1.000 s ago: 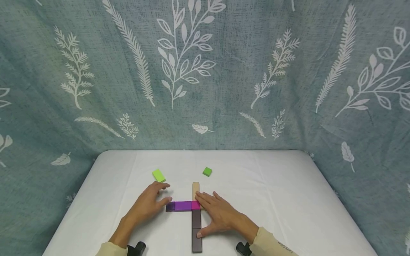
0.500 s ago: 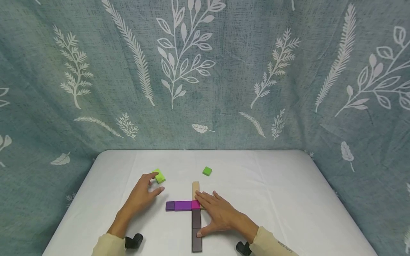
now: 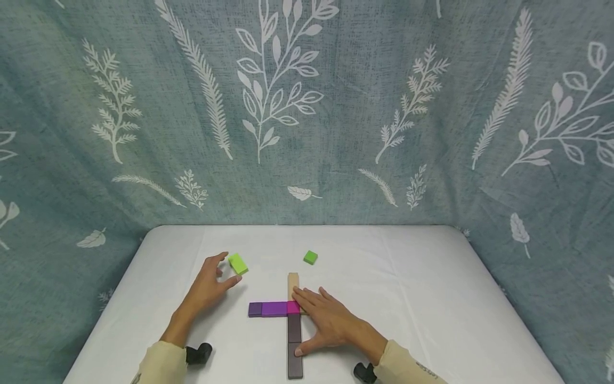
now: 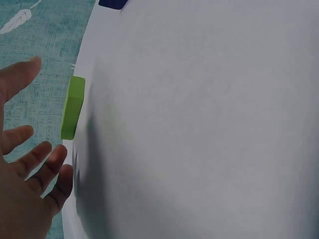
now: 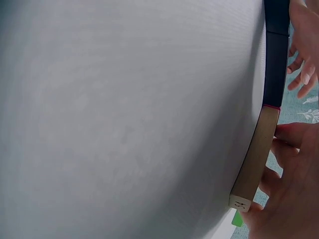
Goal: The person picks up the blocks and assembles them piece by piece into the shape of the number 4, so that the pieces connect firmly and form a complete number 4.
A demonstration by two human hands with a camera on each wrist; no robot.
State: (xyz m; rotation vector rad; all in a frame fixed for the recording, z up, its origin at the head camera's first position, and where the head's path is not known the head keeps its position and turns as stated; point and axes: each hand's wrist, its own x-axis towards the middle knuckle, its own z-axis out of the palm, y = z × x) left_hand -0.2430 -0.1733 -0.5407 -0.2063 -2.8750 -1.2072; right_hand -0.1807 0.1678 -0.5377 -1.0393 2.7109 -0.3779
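Note:
A lime-green block (image 3: 237,264) lies on the table at the left back. My left hand (image 3: 206,285) is just left of it, thumb and index finger spread and nothing held; the left wrist view shows a gap between the left hand (image 4: 32,174) and the lime block (image 4: 73,107). My right hand (image 3: 331,322) rests with extended fingers at the right of a cross-like layout, its fingertips by the pink block (image 3: 293,308) and its thumb on the lower dark grey block (image 3: 295,362). A wooden block (image 3: 293,282) points away from the pink one. Part of the layout is hidden under the right hand.
A small green block (image 3: 310,257) lies at the back, beyond the wooden block. Purple (image 3: 274,309) and dark purple (image 3: 255,309) blocks extend left from the pink one. The white table (image 3: 412,277) ends at a patterned cloth backdrop (image 3: 336,160).
My left hand has moved away from the dark purple block, leftward and back, to beside the lime-green block. My right hand has stayed on the layout.

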